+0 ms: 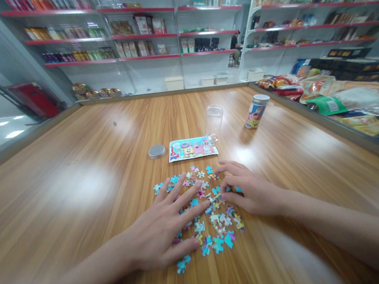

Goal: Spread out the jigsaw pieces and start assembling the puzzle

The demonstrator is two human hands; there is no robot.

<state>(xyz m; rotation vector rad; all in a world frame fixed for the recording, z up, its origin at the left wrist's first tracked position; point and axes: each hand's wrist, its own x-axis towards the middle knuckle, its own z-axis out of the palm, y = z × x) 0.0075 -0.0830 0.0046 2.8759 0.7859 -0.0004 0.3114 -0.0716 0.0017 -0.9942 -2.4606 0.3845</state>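
Loose jigsaw puzzle pieces (218, 244), mostly light blue with pink, yellow and white bits, lie scattered on the wooden table in front of me. My left hand (166, 223) is spread flat, palm down, over the left part of the pile and hides some pieces. At the pile's right edge, my right hand (245, 188) has its fingers curled. Its thumb and index finger pinch at a puzzle piece (217, 196). Just beyond the pile lies a cartoon picture card (193, 149).
A silver lid (157, 151) lies left of the card. Behind the card's right end stands a clear plastic jar (214, 119); farther right is a cartoon-printed canister (257, 112) with a silver lid. Packaged goods (347, 98) line the table's right side. Stocked shelves (144, 36) stand behind.
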